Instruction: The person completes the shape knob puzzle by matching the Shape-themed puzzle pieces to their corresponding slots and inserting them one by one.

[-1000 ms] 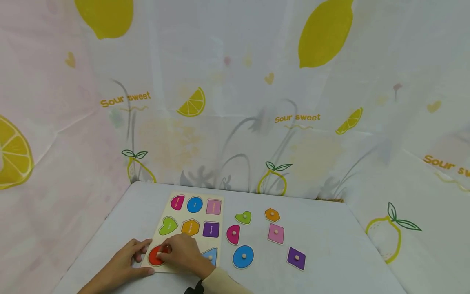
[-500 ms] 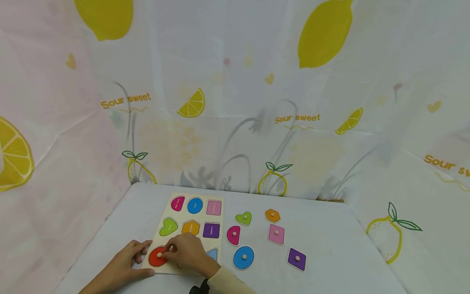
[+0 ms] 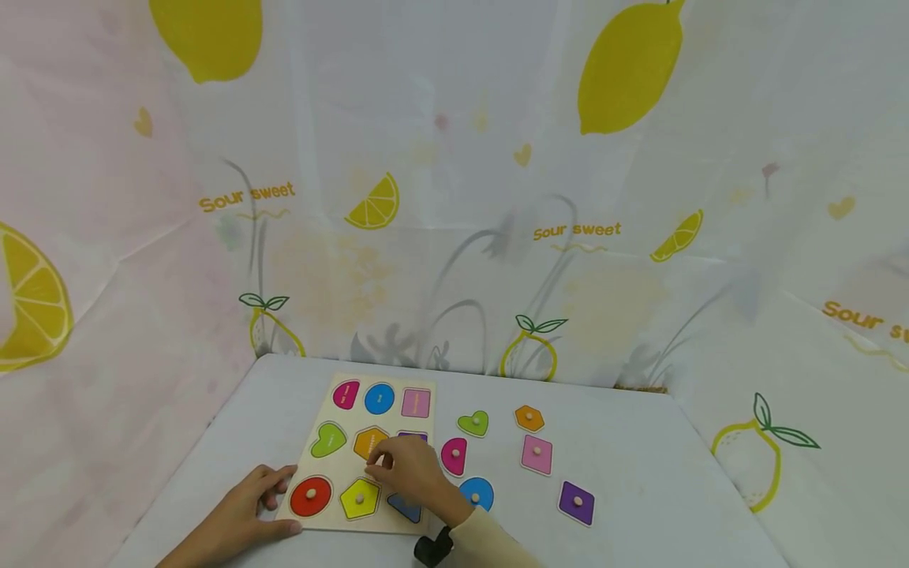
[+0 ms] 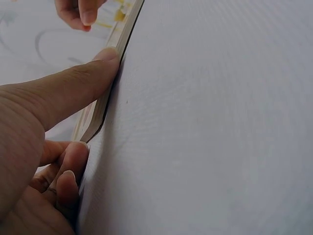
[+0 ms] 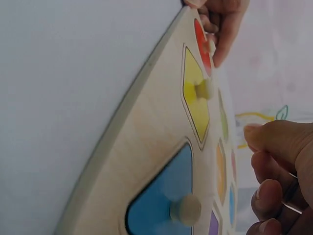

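Note:
A cream shape puzzle board (image 3: pixel 341 465) lies on the white table. My left hand (image 3: pixel 248 505) holds its near left corner, the thumb along the front edge and the fingers at the left side. In the near row sit a red circle piece (image 3: pixel 301 506), a yellow pentagon piece (image 3: pixel 359 512) and a blue triangle piece (image 3: pixel 406 510), each with a wooden knob. The triangle is partly hidden in the head view. Above the board, my right hand (image 3: pixel 412 471) hovers with loosely bent fingers. In the right wrist view nothing lies between its thumb and fingers.
Right of the board lie loose knobbed pieces: a green heart (image 3: pixel 466 427), an orange hexagon (image 3: pixel 524 424), a magenta half-round (image 3: pixel 450 465), a pink square-like piece (image 3: pixel 534 464), a blue circle (image 3: pixel 483 489) and a purple square (image 3: pixel 572 510). A lemon-print cloth (image 3: pixel 454 260) hangs behind.
My right hand has let go of the red circle's knob and moved right and up, uncovering the yellow pentagon. It now covers part of the blue circle. The left hand stays at the board's corner.

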### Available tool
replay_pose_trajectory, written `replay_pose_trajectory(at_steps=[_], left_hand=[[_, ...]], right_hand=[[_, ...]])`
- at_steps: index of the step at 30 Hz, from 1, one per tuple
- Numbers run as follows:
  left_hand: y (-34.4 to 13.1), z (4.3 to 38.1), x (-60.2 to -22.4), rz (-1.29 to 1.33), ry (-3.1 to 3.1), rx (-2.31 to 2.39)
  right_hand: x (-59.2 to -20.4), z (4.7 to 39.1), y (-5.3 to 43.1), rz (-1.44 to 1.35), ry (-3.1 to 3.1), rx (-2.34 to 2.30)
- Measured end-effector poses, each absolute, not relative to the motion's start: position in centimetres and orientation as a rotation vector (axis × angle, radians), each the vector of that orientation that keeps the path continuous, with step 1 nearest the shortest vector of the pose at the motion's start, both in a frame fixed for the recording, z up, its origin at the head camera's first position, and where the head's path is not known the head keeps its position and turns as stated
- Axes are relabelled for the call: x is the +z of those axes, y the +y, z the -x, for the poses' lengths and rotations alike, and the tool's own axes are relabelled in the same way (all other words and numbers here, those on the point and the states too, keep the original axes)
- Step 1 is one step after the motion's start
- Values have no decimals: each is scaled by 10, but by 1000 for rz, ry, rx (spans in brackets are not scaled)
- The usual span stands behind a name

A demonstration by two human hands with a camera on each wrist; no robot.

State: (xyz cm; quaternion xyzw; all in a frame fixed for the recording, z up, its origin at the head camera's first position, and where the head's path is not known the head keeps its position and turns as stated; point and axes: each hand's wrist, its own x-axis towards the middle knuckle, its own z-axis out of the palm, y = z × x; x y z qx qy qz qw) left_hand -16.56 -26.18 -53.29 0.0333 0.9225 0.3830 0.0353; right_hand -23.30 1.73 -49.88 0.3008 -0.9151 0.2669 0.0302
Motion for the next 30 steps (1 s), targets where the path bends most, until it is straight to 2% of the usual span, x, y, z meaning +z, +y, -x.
replay_pose_trajectory(at_steps=[8,30], left_hand=[[-260,167,-533,-70,2846,1155],[-261,168,-537,-44,2830,1179]], right_hand=[[-500,242,58,-944,-2687,937],[-504,217,193,-539,-2829,1035]])
